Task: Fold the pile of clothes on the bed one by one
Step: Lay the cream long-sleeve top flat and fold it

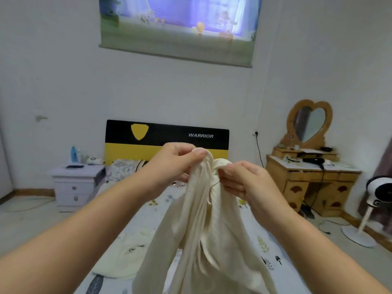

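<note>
Above the bed (148, 211), left hand (171, 160) and right hand (248, 181) pinch the cream garment's (203, 230) bunched top edge

You hold a cream garment (203, 230) up above the bed (265, 234): your left hand (171, 162) and right hand (248, 183) pinch its bunched top edge, and the cloth hangs down. Another pale garment (125, 255) lies flat on the bed at left.
</note>
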The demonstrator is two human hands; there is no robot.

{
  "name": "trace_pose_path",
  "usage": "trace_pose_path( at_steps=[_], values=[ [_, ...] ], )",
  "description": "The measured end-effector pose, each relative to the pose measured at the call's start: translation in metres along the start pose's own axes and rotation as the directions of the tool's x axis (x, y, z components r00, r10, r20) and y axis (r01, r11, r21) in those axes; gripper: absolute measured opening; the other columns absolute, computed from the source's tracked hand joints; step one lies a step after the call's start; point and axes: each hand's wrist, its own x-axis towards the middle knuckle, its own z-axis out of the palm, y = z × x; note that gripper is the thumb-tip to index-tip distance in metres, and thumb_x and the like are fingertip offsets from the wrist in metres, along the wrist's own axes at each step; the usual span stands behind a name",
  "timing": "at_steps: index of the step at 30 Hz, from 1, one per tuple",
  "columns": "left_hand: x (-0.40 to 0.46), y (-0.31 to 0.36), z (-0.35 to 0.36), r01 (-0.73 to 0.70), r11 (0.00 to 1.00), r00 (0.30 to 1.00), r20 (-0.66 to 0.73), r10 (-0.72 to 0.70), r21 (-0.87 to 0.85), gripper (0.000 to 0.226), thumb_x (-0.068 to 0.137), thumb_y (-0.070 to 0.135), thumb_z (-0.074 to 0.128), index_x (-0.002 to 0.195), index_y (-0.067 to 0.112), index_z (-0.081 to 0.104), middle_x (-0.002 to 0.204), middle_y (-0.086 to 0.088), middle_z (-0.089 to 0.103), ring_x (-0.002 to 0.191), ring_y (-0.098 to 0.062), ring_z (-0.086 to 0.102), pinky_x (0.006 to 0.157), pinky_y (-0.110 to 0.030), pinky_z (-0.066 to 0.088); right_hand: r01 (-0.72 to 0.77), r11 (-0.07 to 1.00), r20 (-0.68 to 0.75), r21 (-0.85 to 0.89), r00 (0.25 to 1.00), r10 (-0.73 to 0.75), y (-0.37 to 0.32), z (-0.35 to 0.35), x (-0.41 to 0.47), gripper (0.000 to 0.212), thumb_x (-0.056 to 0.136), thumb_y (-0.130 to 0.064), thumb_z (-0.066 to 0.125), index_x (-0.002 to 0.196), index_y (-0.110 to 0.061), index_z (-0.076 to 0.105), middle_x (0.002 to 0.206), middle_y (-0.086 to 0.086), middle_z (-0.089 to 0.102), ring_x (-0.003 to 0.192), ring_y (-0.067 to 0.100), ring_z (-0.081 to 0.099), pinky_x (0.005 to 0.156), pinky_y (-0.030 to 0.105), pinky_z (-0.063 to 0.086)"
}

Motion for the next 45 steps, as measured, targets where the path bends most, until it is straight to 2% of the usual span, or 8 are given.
trace_pose_path(
  at_steps=[11,17,21,27,31,37,41,45],
  values=[
    [0.003,-0.002,0.016,-0.031,0.997,0.999,0.020,0.030,0.069,0.018,0.095,0.028,0.047,0.094,0.024,0.064,0.095,0.010,0.064,0.092,0.000,0.058,0.078,-0.014,0.045,0.003,0.994,0.031,-0.105,1.000,0.000,0.003,0.007,-0.007,0.035,0.075,0.017,0.046,0.094,-0.005,0.066,0.091,0.015,0.070,0.089,0.027,0.066,0.078,0.037,0.052],
    [-0.012,-0.034,0.013,0.229,0.970,0.897,0.403,-0.180,-0.078,0.031,0.090,0.036,0.053,0.107,0.012,0.064,0.111,-0.008,0.068,0.102,-0.023,0.064,0.093,-0.036,0.049,-0.039,0.999,0.090,0.003,0.995,0.038,-0.001,-0.005,-0.009,0.035,0.078,0.021,0.043,0.095,-0.001,0.064,0.085,0.013,0.070,0.077,0.021,0.068,0.068,0.030,0.056],
    [-0.011,-0.038,0.017,0.200,0.974,0.968,0.177,-0.179,-0.105,0.024,0.089,0.014,0.060,0.110,0.002,0.061,0.107,-0.023,0.066,0.090,-0.027,0.064,0.084,-0.044,0.051,-0.026,0.983,-0.117,-0.181,0.993,0.005,0.014,-0.014,-0.004,0.028,0.078,0.009,0.058,0.097,-0.011,0.060,0.092,0.012,0.066,0.087,0.028,0.064,0.078,0.044,0.053],
    [-0.007,-0.027,0.004,0.119,0.953,0.978,-0.131,-0.160,-0.277,0.010,0.092,0.015,0.053,0.086,0.009,0.059,0.076,-0.007,0.065,0.063,-0.016,0.063,0.057,-0.025,0.053,-0.185,0.962,-0.350,-0.199,0.931,0.107,0.043,-0.030,0.003,0.022,0.088,-0.001,0.043,0.104,-0.012,0.053,0.092,0.004,0.058,0.075,0.015,0.052,0.059,0.026,0.040],
    [-0.003,-0.030,-0.010,0.118,0.980,0.944,-0.290,-0.161,-0.160,0.010,0.091,0.018,0.055,0.086,0.010,0.059,0.077,-0.008,0.065,0.063,-0.016,0.063,0.053,-0.026,0.052,-0.284,0.958,-0.227,-0.032,0.936,0.270,0.052,-0.039,0.002,0.016,0.088,-0.022,0.054,0.101,-0.014,0.059,0.094,0.007,0.063,0.081,0.022,0.060,0.064,0.030,0.043],
    [0.001,-0.044,-0.045,0.146,0.988,0.878,-0.453,-0.155,-0.056,0.019,0.084,0.020,0.055,0.093,0.005,0.062,0.088,-0.015,0.062,0.079,-0.026,0.059,0.073,-0.036,0.047,-0.199,0.855,-0.131,-0.478,0.979,0.155,0.056,-0.058,-0.003,0.030,0.081,0.008,0.048,0.101,-0.013,0.055,0.088,0.002,0.057,0.078,0.018,0.054,0.060,0.025,0.042],
    [0.003,-0.060,-0.065,0.199,0.980,0.803,-0.574,-0.158,0.010,0.020,0.083,0.018,0.045,0.089,0.005,0.059,0.077,-0.013,0.056,0.070,-0.026,0.051,0.059,-0.031,0.039,-0.173,0.690,-0.094,-0.703,0.984,0.152,0.060,-0.074,0.001,0.025,0.085,0.006,0.035,0.090,-0.013,0.050,0.090,0.005,0.055,0.080,0.021,0.052,0.063,0.029,0.040],
    [0.004,-0.076,-0.082,0.259,0.964,0.700,-0.699,-0.145,0.059,0.019,0.086,0.015,0.040,0.069,0.014,0.049,0.067,-0.007,0.047,0.073,-0.026,0.045,0.058,-0.031,0.035,-0.256,0.296,-0.260,-0.920,0.965,0.026,0.070,-0.093,0.004,0.019,0.092,-0.001,0.036,0.093,-0.014,0.050,0.092,0.006,0.057,0.084,0.024,0.053,0.070,0.036,0.045]
  ],
)
